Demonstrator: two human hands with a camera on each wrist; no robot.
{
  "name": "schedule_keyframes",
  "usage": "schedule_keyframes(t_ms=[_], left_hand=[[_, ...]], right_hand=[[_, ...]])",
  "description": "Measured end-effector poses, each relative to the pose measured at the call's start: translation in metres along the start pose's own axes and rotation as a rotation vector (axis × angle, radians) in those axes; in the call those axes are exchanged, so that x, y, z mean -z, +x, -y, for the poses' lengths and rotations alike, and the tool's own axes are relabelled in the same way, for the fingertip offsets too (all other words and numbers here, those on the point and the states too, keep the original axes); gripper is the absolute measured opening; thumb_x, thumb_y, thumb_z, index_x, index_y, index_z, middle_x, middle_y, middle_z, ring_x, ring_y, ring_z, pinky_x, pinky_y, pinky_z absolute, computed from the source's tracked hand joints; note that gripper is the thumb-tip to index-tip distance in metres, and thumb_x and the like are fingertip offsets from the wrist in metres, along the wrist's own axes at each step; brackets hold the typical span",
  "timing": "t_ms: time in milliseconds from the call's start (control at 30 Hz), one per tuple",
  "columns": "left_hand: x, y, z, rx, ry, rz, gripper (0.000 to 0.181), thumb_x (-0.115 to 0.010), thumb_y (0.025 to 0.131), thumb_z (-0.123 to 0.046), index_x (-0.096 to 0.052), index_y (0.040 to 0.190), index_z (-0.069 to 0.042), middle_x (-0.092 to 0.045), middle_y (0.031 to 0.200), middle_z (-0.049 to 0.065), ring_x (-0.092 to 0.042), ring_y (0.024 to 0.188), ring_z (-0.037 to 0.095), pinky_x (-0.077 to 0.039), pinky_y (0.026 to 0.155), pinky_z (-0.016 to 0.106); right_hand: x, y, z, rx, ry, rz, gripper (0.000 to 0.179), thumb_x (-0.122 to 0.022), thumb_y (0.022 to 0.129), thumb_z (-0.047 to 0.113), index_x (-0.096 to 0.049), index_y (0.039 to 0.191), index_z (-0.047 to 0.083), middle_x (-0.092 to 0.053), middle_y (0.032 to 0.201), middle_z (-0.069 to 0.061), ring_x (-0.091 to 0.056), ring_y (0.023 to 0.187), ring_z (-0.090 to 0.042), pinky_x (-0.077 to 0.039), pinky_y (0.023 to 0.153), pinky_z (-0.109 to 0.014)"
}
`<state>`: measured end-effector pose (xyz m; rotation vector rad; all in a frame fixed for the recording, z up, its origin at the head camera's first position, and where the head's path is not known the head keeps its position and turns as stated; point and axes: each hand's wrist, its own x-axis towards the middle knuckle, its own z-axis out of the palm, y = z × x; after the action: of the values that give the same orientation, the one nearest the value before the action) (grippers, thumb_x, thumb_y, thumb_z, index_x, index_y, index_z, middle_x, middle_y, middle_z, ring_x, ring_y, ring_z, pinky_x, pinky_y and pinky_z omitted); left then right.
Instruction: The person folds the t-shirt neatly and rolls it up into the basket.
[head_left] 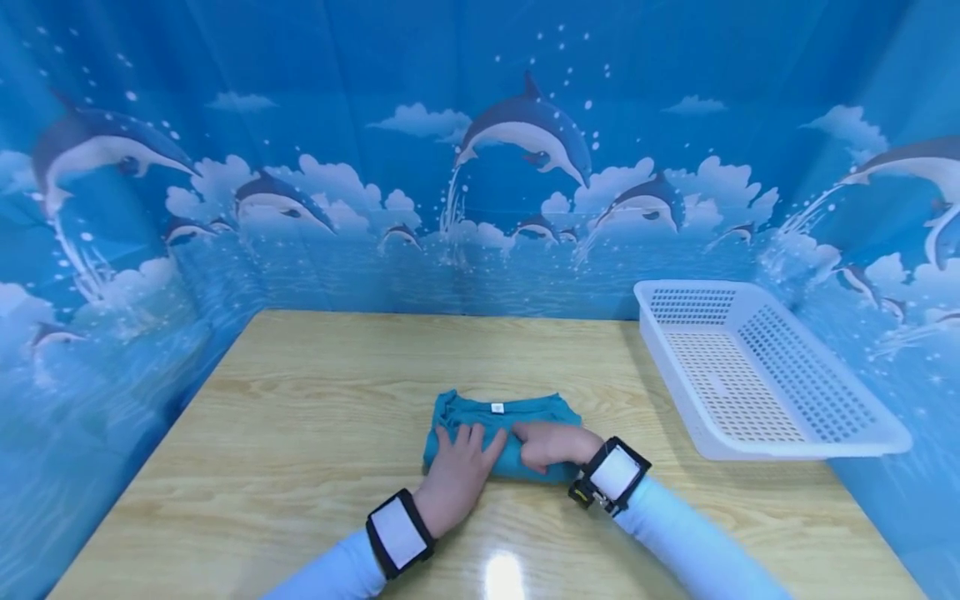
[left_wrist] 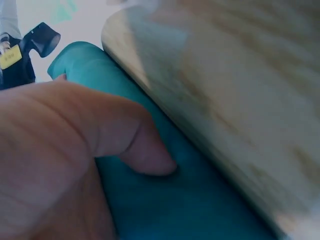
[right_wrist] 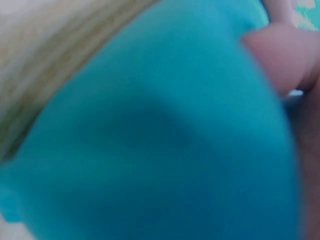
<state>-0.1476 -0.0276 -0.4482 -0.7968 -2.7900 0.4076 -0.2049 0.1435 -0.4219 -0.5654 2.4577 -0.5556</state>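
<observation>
A teal garment [head_left: 517,411] with a small white neck label lies folded into a compact bundle on the wooden table. My left hand [head_left: 457,471] rests on its left part with fingers spread. In the left wrist view, the left thumb [left_wrist: 145,150] is bent and its tip presses the teal fabric [left_wrist: 165,205]. My right hand [head_left: 557,442] lies on the right part, its index finger reaching left towards the left hand; its other fingers are mostly hidden. In the right wrist view, a fingertip [right_wrist: 280,60] touches the edge of the blurred teal cloth [right_wrist: 165,135].
A white perforated plastic basket [head_left: 678,387] stands at the table's right side, with nothing seen in it. The wooden table [head_left: 322,375] reaches back to a blue dolphin-print curtain [head_left: 360,200], which also hangs along both sides.
</observation>
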Motion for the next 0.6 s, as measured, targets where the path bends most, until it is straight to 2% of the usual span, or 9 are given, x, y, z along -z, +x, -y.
schedule_keyframes(t_ms=[67,167,267,367,433,500,600], left_hand=[[0.000,0.002,-0.001,0.003,0.018,0.000,0.046,-0.058,0.091,-0.018,-0.040,0.133,-0.022,-0.053,0.109,0.009,-0.054,0.100,0.026,-0.052,0.079,0.052],[-0.002,0.006,0.000,-0.003,0.003,-0.008,0.040,-0.061,0.089,-0.020,-0.043,0.125,-0.019,-0.055,0.104,0.008,-0.057,0.095,0.025,-0.053,0.074,0.049],[-0.003,0.014,0.005,-0.005,-0.101,0.025,0.040,-0.068,0.084,-0.021,-0.045,0.116,-0.017,-0.057,0.101,0.009,-0.058,0.093,0.026,-0.053,0.074,0.049],[-0.005,0.025,0.013,0.011,-0.261,0.107,0.041,-0.070,0.080,-0.019,-0.048,0.114,-0.016,-0.061,0.105,0.011,-0.059,0.098,0.029,-0.050,0.081,0.053],[-0.006,0.033,0.020,0.036,-0.362,0.177,0.045,-0.068,0.081,-0.019,-0.050,0.123,-0.014,-0.062,0.113,0.013,-0.059,0.106,0.031,-0.048,0.086,0.055],[-0.009,0.042,0.026,0.058,-0.448,0.238,0.050,-0.062,0.084,-0.017,-0.050,0.133,-0.014,-0.062,0.121,0.012,-0.058,0.111,0.030,-0.046,0.092,0.054],[-0.010,0.055,0.036,0.083,-0.567,0.327,0.053,-0.053,0.087,-0.015,-0.047,0.139,-0.014,-0.062,0.126,0.008,-0.058,0.111,0.025,-0.044,0.098,0.048]], right_hand=[[-0.005,-0.005,0.003,0.006,-0.078,-0.071,0.051,-0.053,0.072,0.001,-0.053,0.123,-0.006,-0.062,0.110,-0.020,-0.056,0.085,-0.022,-0.050,0.069,-0.036],[-0.010,-0.012,0.006,0.021,-0.226,-0.177,0.056,-0.056,0.078,0.009,-0.050,0.131,-0.006,-0.057,0.120,-0.019,-0.051,0.102,-0.026,-0.047,0.087,-0.043],[-0.010,-0.019,0.008,0.027,-0.345,-0.294,0.051,-0.061,0.077,0.012,-0.055,0.125,-0.005,-0.054,0.110,-0.018,-0.047,0.098,-0.028,-0.045,0.083,-0.046],[-0.009,-0.026,0.010,0.019,-0.413,-0.405,0.048,-0.064,0.080,0.016,-0.056,0.125,-0.001,-0.051,0.114,-0.018,-0.045,0.103,-0.030,-0.042,0.087,-0.051],[-0.008,-0.032,0.012,0.014,-0.435,-0.465,0.047,-0.066,0.083,0.019,-0.056,0.125,0.002,-0.050,0.119,-0.020,-0.046,0.109,-0.033,-0.040,0.091,-0.055],[-0.008,-0.037,0.014,0.009,-0.440,-0.497,0.048,-0.068,0.084,0.021,-0.055,0.127,0.005,-0.049,0.125,-0.021,-0.044,0.116,-0.036,-0.036,0.096,-0.060],[-0.011,-0.045,0.017,0.012,-0.448,-0.503,0.053,-0.070,0.083,0.021,-0.052,0.132,0.010,-0.045,0.132,-0.023,-0.040,0.125,-0.040,-0.028,0.101,-0.067]])
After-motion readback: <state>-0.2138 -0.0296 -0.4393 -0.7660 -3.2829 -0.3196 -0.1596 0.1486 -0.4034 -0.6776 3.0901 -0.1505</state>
